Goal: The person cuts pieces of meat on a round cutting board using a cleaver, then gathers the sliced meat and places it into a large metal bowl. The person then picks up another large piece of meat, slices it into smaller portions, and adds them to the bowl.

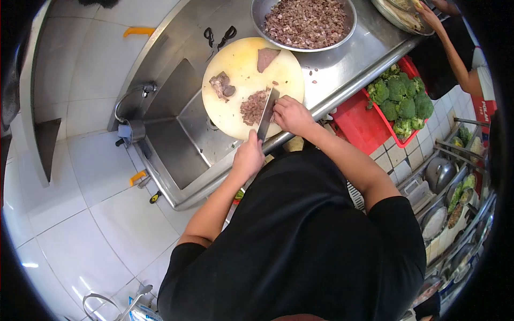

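My left hand (248,159) is closed around the handle of a knife (267,113) with a broad blade. The blade stands on edge over a round, pale cutting board (225,120). Just right of the blade, my right hand (293,115) has its fingers curled down on meat that they mostly hide. Chopped brown meat (254,108) is heaped against the blade's left side. Farther up the board lie a flat slab of meat (266,59) and an uneven chunk of meat (221,85).
The board rests partly over a steel sink (179,136). Beyond it stand a metal bowl of chopped meat (305,24) and black-handled scissors (218,37). A red crate (369,125) with broccoli (401,96) sits lower right. At the upper right, another person's hand (428,16) reaches over a basin (401,16).
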`<state>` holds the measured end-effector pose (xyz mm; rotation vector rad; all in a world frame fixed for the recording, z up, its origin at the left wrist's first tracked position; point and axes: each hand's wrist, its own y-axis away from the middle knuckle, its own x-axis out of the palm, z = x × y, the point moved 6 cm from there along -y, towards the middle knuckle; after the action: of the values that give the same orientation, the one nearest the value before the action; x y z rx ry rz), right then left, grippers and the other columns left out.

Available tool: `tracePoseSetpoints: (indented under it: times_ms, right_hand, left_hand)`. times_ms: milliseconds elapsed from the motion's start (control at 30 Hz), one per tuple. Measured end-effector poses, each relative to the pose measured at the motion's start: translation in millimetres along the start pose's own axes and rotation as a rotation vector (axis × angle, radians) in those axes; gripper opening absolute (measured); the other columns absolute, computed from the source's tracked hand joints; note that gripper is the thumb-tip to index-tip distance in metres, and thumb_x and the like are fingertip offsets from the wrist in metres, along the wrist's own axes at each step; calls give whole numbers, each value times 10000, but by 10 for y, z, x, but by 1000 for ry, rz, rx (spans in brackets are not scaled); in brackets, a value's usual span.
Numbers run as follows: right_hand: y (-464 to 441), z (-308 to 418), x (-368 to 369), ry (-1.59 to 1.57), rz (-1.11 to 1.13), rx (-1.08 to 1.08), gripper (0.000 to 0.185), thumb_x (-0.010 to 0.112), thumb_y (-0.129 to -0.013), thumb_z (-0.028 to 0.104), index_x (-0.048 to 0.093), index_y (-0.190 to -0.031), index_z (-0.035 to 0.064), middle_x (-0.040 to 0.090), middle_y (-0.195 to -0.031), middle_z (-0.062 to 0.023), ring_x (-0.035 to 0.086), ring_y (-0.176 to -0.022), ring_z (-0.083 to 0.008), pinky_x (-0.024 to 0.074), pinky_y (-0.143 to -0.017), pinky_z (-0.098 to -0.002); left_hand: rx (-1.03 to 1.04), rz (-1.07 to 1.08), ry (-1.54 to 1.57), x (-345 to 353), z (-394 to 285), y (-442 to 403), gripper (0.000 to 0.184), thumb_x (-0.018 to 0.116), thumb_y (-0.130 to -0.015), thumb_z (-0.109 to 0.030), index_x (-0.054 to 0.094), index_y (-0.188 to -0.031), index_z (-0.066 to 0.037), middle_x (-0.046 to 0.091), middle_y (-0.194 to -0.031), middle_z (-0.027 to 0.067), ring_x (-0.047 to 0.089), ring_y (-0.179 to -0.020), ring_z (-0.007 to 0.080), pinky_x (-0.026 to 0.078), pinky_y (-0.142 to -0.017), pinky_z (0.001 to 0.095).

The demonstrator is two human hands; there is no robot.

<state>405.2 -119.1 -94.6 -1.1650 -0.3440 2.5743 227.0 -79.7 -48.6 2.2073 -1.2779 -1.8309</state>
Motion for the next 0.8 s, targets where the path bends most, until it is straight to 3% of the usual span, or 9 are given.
tracePoseSetpoints:
  times_ms: [267, 367, 500, 600, 800]
  right_hand:
    - [-29, 45, -216, -59, 6, 74, 102, 665, -852, 128, 674, -877, 29, 642, -951, -125, 620, -981, -315, 534, -910, -413]
    - [18, -46, -92, -2, 56, 50, 105, 660, -850, 124, 671, -898, 32, 643, -950, -126, 619, -982, -321, 534, -907, -414]
    - [20, -16, -79, 35, 133, 41, 126, 670, -845, 135, 667, -922, 35, 651, -950, -124, 620, -998, -325, 531, -909, -428]
    - [-28, 68, -229, -46, 108, 137, 146, 687, -846, 151, 664, -928, 32, 649, -964, -134, 620, -1016, -338, 525, -925, -439]
    - [23, 270, -286, -20, 3, 136, 209, 699, -854, 159, 689, -1038, 59, 607, -1161, -169, 596, -1097, -360, 511, -959, -470]
  left_hand:
    - [59, 8, -61, -375, -114, 204, 259, 536, -1041, -204, 434, -1206, -33, 690, -828, 336, 680, -832, 550, 519, -763, 646]
    - [-65, 84, -67, 24, 56, 213, 276, 540, -1037, -202, 425, -1223, -33, 691, -821, 334, 683, -840, 549, 518, -772, 650]
    - [57, -43, 15, 0, -103, -79, 302, 568, -1030, -184, 432, -1231, -4, 668, -808, 355, 659, -797, 564, 502, -736, 651]
    - [81, -37, 57, -193, -78, -137, 265, 561, -1036, -194, 468, -1217, -24, 686, -863, 340, 666, -849, 552, 509, -784, 630]
    - [10, -114, 218, -352, 207, 57, 244, 566, -1042, -209, 478, -1177, -24, 695, -946, 340, 659, -921, 551, 496, -814, 612]
